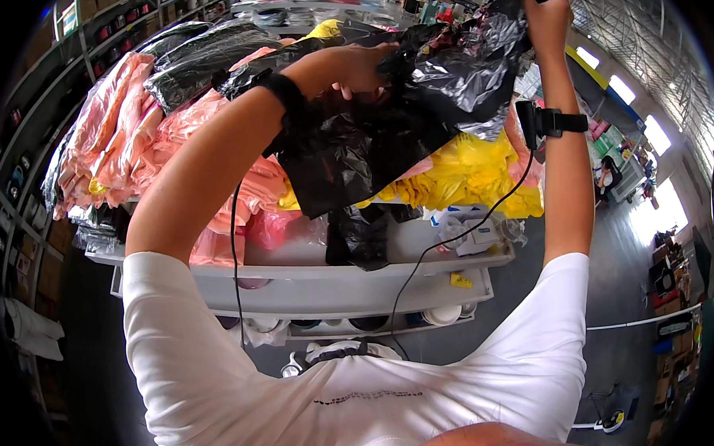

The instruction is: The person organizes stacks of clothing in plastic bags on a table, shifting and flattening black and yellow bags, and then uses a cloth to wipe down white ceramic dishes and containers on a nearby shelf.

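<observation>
A shiny black plastic bag [478,70] stretches between my two hands above the heaped bags. My left hand [354,68] is closed on its bunched left part, with a loose flap hanging below. Up at the far right, my right hand [551,15] grips the bag's raised edge, its fingers curled round the plastic. Underneath lie crumpled yellow plastic bags [466,170]. Pink plastic bags [118,138] are piled to the left, with more black bags [195,67] beyond them. Straps with black devices circle both my wrists.
A grey shelved table [312,281] carries the pile, with a small white box [477,238] on its right end. White round containers [441,315] sit on the lower shelf. Thin cables [396,301] hang from my wrists. Stocked racks [33,185] line the left; a person [607,176] is far right.
</observation>
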The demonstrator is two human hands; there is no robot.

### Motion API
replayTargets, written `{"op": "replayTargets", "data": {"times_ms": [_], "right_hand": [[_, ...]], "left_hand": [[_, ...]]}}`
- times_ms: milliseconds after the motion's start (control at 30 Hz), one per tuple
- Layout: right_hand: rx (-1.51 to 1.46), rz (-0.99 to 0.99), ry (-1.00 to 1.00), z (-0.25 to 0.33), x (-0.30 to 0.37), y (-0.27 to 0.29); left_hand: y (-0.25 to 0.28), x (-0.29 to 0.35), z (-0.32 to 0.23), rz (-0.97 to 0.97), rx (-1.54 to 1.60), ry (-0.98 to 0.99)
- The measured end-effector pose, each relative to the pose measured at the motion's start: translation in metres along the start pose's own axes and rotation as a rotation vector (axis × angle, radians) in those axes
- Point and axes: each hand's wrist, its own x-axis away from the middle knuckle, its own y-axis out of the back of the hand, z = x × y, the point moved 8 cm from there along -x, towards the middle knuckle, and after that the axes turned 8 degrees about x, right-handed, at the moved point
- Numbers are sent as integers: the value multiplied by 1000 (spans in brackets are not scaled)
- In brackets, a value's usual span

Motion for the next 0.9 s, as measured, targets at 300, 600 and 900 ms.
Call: {"op": "replayTargets", "data": {"times_ms": [300, 600, 900], "right_hand": [[229, 46, -17, -123, -19, -11], [-685, 587, -756, -182, 29, -75], [-1005, 297, -869, -182, 19, -87]], "left_hand": [[74, -12, 21, -203, 684, -125], [147, -14, 22, -359, 1067, -310], [181, -47, 31, -780, 243, -415]]}}
